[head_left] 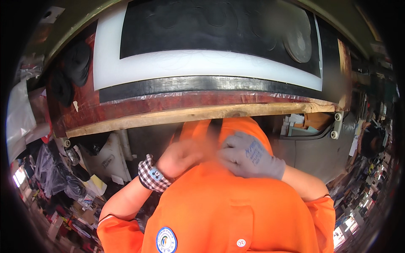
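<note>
Both hands are raised in front of my orange shirt (236, 202), just below the front edge of the bench. My bare left hand (180, 157) has a black-and-white checked band (152, 175) around its wrist; its fingers bend inward and their tips are lost in blur. Opposite it, my right hand (249, 156) wears a grey glove with blue print, its fingers curled in at my chest. What they hold, if anything, is hidden. On the bench a black sheet (190, 33) lies over a white board (168, 63), with a shiny oval piece (298, 42) at its right end.
Along the bench's near side runs a bare wooden edge (198, 114). Dark rounded pieces (76, 63) lie at the bench's left end. Beneath it at the right, an open-topped bin (310, 124) holds scraps. Dark plastic bags (50, 170) hang at the left.
</note>
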The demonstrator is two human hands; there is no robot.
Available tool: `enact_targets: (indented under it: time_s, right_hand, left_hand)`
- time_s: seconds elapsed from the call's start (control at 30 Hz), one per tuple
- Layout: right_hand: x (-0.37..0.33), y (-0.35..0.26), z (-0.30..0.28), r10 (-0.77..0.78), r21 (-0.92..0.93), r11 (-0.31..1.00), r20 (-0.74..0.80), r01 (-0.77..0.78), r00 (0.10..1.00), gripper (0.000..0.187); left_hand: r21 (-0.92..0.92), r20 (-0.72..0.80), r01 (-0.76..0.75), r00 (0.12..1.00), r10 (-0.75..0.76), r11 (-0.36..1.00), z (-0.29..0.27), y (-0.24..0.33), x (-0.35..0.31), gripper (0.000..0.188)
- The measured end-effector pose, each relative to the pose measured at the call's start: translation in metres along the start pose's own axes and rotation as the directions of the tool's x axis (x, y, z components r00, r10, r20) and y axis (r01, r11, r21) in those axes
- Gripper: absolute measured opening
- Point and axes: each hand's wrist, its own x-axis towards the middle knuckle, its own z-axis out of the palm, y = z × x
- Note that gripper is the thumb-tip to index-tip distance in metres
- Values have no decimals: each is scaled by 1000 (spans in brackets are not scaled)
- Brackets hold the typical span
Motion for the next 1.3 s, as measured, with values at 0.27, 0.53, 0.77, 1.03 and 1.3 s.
enact_targets:
  time_s: [0.27,0.53,0.77,1.03,1.3]
  right_hand:
    - [-2,-16,-9,-59,-286,955,66,76,996,21]
    - [0,-15,-12,41,-282,959,128,-4,991,19]
    - [0,3,-9,154,-115,984,179,-135,972,23]
    - [8,8,-30,224,-90,974,461,-206,859,34]
    - [24,21,-29,242,41,936,646,-350,724,30]
  left_hand:
    - [378,-167,-226,937,307,898,10,11,-13,13]
    - [-116,39,-147,988,152,982,3,-11,1,21]
    - [-634,131,195,981,-145,748,-5,-35,4,20]
    - [116,-149,-158,973,174,981,10,-18,-14,17]
    - [344,46,-229,973,227,911,3,4,-25,35]
